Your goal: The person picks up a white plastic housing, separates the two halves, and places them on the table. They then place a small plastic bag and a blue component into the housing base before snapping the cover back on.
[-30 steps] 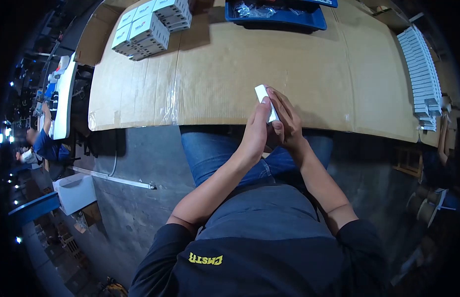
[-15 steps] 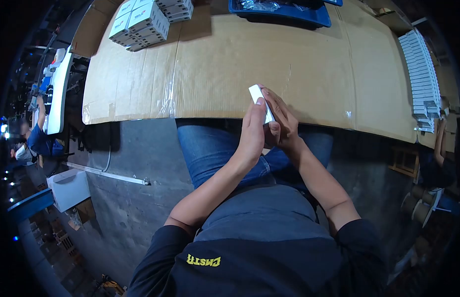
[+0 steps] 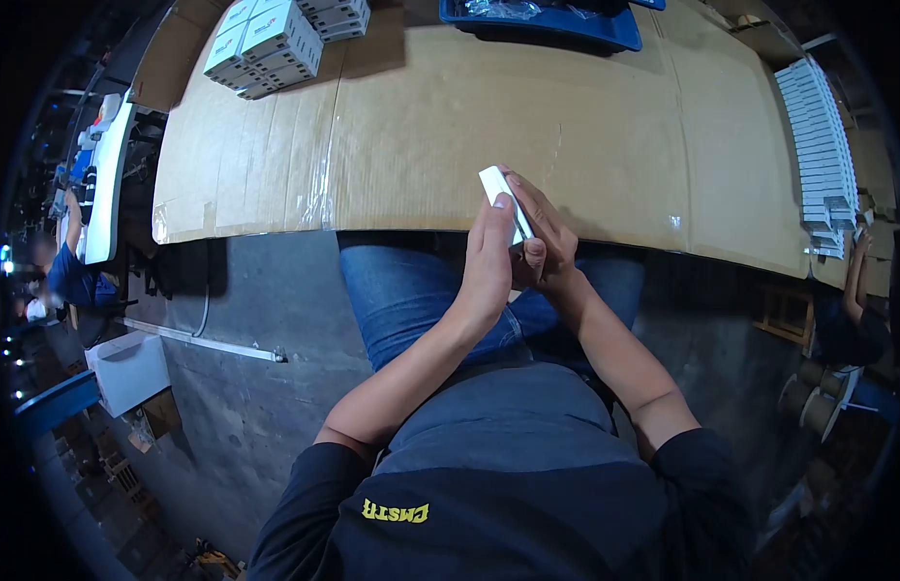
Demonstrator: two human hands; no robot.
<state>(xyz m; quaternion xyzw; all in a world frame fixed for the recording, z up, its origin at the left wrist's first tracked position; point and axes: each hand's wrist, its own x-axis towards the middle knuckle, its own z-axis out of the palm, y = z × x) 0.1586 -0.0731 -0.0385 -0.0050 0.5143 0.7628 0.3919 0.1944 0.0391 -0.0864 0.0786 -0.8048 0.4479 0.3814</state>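
A small white box (image 3: 496,186) is held between both hands near the front edge of the cardboard-covered table (image 3: 440,126). My left hand (image 3: 488,247) is closed on its left side, with the thumb lying along the white face. From the right, my right hand (image 3: 549,232) grips the same box, its fingers pressed along that side. The box is tilted, its upper end pointing up and to the left. Part of its lower end is hidden by the hands.
Stacked white boxes (image 3: 266,48) stand at the back left, and a blue tray (image 3: 566,34) holding clear plastic lies at the back. A tall row of white boxes (image 3: 813,145) is at the right edge. People's arms show at far left (image 3: 74,223) and far right (image 3: 856,271).
The whole view has shifted slightly, so the table and boxes appear a little further left. Both hands keep hold of the white box, which has turned slightly.
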